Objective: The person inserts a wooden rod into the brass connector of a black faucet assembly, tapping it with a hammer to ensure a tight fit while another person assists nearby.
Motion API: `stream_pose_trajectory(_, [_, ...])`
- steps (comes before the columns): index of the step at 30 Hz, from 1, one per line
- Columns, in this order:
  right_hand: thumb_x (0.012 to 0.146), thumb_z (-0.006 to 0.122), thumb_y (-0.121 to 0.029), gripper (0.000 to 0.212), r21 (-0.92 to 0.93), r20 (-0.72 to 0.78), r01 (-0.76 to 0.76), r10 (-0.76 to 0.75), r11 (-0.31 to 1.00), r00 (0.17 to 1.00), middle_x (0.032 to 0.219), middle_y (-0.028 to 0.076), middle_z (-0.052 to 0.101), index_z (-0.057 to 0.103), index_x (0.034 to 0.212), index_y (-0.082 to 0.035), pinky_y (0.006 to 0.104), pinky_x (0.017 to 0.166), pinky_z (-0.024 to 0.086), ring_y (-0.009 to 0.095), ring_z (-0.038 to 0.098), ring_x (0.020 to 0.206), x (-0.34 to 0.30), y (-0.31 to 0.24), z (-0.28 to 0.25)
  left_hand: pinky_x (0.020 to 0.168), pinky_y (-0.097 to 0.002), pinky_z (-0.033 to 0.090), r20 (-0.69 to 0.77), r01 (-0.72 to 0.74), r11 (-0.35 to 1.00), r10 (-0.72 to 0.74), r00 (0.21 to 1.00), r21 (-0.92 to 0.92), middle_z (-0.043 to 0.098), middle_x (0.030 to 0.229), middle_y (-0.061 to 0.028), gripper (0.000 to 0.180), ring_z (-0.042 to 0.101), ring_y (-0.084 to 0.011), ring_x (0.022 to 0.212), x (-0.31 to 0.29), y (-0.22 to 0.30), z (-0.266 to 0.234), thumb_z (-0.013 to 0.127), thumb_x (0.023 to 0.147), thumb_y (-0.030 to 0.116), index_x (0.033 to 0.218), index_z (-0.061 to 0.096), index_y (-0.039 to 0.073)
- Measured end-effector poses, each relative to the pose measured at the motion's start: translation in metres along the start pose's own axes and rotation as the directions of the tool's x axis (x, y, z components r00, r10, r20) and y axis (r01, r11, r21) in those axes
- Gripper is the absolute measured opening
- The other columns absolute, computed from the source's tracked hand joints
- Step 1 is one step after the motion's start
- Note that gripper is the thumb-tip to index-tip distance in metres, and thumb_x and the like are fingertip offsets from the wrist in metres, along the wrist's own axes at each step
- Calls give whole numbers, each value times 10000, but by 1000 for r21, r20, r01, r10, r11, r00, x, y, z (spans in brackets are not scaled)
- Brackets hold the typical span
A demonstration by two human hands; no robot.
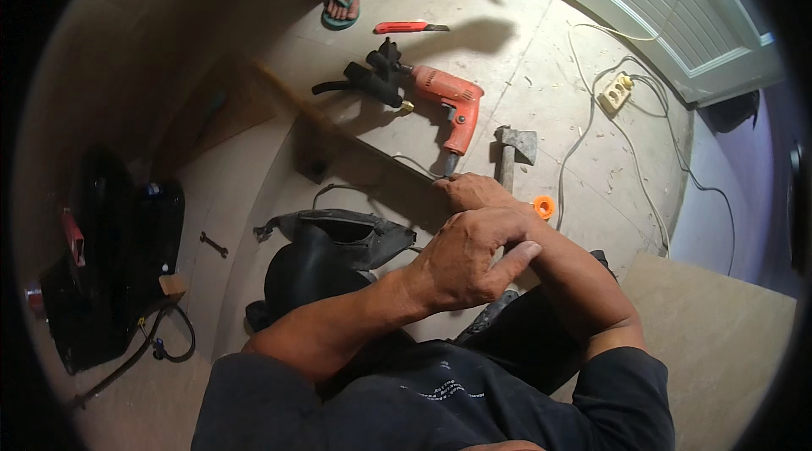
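Observation:
My forearms cross in front of me. My left hand [478, 258] lies over my right forearm, its thumb stretched out to the right and its other fingers hidden beneath. Beyond it, my right hand [475, 192] reaches to the near end of a long thin dark bar or panel edge [385, 156], fingers curled in; what they hold, if anything, is hidden. Just past that hand an orange-red power drill [451, 96] lies on its side, handle end nearest. A hatchet [518, 146] rests right of the drill. An orange ring-shaped roll [543, 207] sits beside my right forearm.
Past the drill lie a black tool with a brass tip [372, 83] and a red utility knife [410, 27]. Another person's sandalled foot [340, 4] stands beyond. Cords run around a power strip [617, 94] near a louvred door [668, 2]. A wrench [213, 244] lies left.

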State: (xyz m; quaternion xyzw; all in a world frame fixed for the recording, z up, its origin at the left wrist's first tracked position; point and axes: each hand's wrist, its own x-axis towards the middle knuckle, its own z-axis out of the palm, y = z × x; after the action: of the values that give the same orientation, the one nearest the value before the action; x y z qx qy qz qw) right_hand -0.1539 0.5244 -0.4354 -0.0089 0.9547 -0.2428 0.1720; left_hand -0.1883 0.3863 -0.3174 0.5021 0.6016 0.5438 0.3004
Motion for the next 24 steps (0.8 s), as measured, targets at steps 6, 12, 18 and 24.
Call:
stream_pose_trajectory(6, [954, 605, -129, 282, 8, -6, 7, -7, 1000, 1000, 1112, 214, 722, 663, 1203, -10, 449, 907, 586, 356, 713, 1098, -9, 3, -1, 710, -376, 514, 10, -19, 1000, 19, 1000, 19, 667, 812, -156, 186, 643, -280, 739, -1, 1, 5, 728, 942, 154, 891, 667, -14])
stream_pose_trajectory(12, [953, 610, -134, 276, -6, -65, 34, -34, 999, 997, 1104, 213, 723, 665, 1194, -11, 451, 897, 591, 357, 715, 1089, -13, 7, 2, 760, -368, 547, 12, 13, 1000, -13, 1000, -9, 706, 862, -160, 162, 695, -280, 794, 0, -1, 10, 742, 930, 136, 948, 688, -16])
stream_pose_trajectory(18, [964, 604, -139, 297, -8, -4, 5, -5, 1000, 1000, 1103, 213, 727, 664, 1223, -8, 455, 888, 597, 353, 723, 1073, -12, -3, -11, 762, -364, 554, 27, 0, 1000, 0, 1000, 4, 717, 872, -150, 150, 706, -264, 803, -1, -2, 5, 748, 925, 126, 945, 696, -14])
stream_pose_trajectory(24, [904, 667, -116, 430, 23, 102, -85, 83, 996, 991, 1111, 224, 717, 616, 1312, 12, 443, 933, 571, 371, 691, 1112, -9, -5, -16, 751, -349, 558, 36, -8, 1000, 8, 999, -1, 723, 864, -134, 137, 709, -233, 795, 0, -3, 6, 747, 926, 121, 931, 701, -8])
